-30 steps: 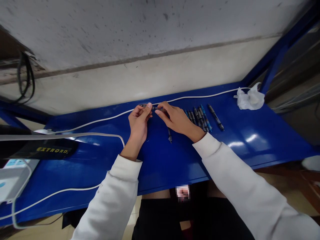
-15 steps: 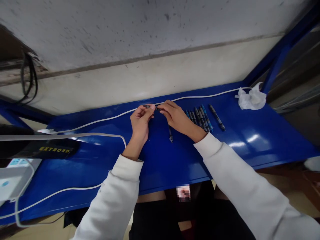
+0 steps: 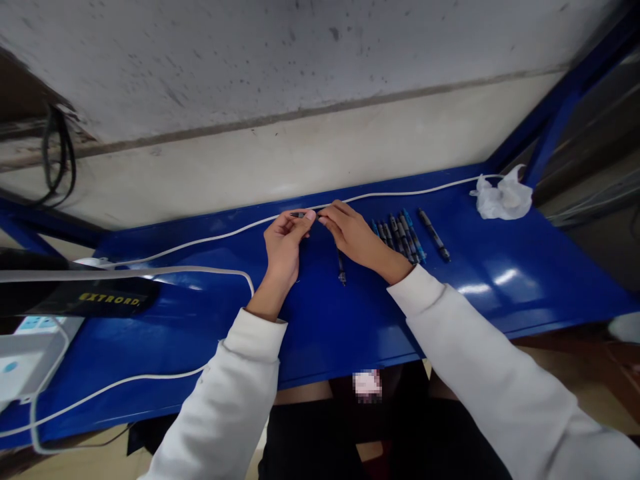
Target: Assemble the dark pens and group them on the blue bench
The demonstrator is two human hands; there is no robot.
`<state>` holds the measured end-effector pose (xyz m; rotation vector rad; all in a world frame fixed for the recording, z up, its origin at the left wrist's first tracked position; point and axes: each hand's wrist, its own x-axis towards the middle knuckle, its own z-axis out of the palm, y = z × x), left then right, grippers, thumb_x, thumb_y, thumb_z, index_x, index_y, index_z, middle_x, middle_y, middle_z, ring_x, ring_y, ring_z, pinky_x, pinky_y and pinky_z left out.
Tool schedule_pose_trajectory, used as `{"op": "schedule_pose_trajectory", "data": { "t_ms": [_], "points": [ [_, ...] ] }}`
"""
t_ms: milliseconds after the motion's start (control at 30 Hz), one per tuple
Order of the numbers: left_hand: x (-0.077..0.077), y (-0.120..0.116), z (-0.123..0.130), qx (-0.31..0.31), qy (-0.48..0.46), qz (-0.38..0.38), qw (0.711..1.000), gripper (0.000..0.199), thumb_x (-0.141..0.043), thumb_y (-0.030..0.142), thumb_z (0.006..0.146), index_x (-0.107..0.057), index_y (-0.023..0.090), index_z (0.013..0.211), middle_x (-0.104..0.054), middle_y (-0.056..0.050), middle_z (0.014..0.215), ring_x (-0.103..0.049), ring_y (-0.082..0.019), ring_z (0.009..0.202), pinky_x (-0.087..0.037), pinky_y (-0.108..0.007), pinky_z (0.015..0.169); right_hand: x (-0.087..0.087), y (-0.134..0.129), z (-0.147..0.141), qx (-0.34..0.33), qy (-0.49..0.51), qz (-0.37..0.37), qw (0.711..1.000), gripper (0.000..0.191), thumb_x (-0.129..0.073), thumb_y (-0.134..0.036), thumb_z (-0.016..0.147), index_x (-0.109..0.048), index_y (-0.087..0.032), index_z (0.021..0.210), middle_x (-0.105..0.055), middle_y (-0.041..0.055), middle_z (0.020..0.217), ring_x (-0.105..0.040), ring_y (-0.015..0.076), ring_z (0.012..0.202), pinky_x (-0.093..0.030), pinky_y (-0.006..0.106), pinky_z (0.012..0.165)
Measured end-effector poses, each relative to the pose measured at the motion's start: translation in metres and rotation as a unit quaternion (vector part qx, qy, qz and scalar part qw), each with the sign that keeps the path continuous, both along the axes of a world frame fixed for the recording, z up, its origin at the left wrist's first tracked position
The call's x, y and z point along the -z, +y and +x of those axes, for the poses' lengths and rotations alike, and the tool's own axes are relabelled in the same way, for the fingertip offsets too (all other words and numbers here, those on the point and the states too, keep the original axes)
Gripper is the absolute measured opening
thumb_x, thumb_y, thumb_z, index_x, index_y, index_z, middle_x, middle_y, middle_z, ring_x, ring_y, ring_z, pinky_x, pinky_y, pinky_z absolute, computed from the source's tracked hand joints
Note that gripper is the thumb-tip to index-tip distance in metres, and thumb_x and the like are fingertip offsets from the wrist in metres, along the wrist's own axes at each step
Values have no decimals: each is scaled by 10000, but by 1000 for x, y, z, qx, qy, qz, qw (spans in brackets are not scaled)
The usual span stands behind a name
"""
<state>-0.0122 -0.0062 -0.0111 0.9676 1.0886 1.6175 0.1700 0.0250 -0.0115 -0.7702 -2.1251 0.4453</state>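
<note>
Over the back of the blue shelf, my left hand (image 3: 284, 243) is closed round a slim dark pen (image 3: 299, 215), thumb pressed along it. Most of the pen is hidden by fingers. My right hand (image 3: 353, 233) pinches the pen's right end, its fingertips close to the left thumb. Beneath the right hand a dark pen or pen part (image 3: 341, 272) lies on the shelf, its upper end covered. Right of that hand, several dark and blue pens (image 3: 403, 237) lie side by side, partly behind the wrist. A single pen (image 3: 434, 235) lies a little apart from them.
A white cable (image 3: 215, 238) runs along the back of the blue shelf (image 3: 320, 333). At the left are a black object with yellow lettering (image 3: 110, 301) and a white power strip (image 3: 35, 363). A crumpled white plastic bag (image 3: 503, 195) sits at the back right.
My left hand has shifted slightly right, and its thumb sits further along the pen. The right hand has barely moved. The pens on the shelf are unchanged.
</note>
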Motion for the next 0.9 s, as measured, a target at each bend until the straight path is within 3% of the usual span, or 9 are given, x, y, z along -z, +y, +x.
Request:
{"op": "schedule_pose_trajectory", "data": {
  "t_ms": [200, 333, 467, 567, 767, 900],
  "points": [
    [0, -1, 2, 7, 9, 9, 1000, 267, -1053, 408, 787, -881, 238, 901, -714, -10, 846, -555, -116, 724, -480, -266, 688, 2, 0, 2, 21, -10, -32, 999, 53, -545, -250, 1187, -585, -259, 1153, -752, 119, 1175, -715, 291, 1070, -567, 430, 957],
    [0, -1, 3, 11, 6, 17, 1000, 265, -1056, 399, 795, -871, 225, 870, -699, -6, 831, -537, -109, 714, -464, -267, 686, 3, -3, 1, 25, -9, -67, 997, 57, -592, -226, 1143, -554, -259, 1171, -782, 97, 1135, -734, 262, 955, -536, 382, 851],
    [0, -1, 2, 11, 2, 19, 1000, 268, -1056, 403, 813, -863, 224, 865, -683, 2, 822, -541, -104, 722, -459, -252, 683, 0, -3, -1, 8, 6, -42, 999, 117, -524, -326, 1205, -608, -247, 1225, -798, 133, 1236, -744, 268, 1057, -557, 408, 951],
    [1, -1, 2, 11, 5, 17, 1000, 261, -1053, 408, 822, -868, 233, 880, -697, 1, 832, -551, -107, 723, -464, -248, 679, 0, -2, -1, -5, 4, -25, 1000, 216, -426, -302, 1230, -631, -240, 1203, -800, 138, 1213, -740, 266, 1074, -557, 414, 985],
    [1, -1, 3, 7, 9, 11, 1000, 276, -1051, 419, 809, -860, 233, 879, -722, -4, 838, -555, -112, 703, -472, -267, 683, -2, -2, 2, 12, 0, -69, 998, 116, -477, -293, 1210, -567, -256, 1147, -820, 114, 1141, -777, 257, 1023, -566, 377, 889],
    [1, -1, 2, 9, 11, 16, 1000, 283, -1042, 413, 826, -841, 221, 878, -720, -8, 841, -563, -117, 715, -471, -275, 693, -3, -3, 2, 9, -5, -77, 997, 89, -491, -280, 1201, -571, -257, 1170, -830, 112, 1159, -792, 258, 1039, -582, 383, 910]
  ]
}}
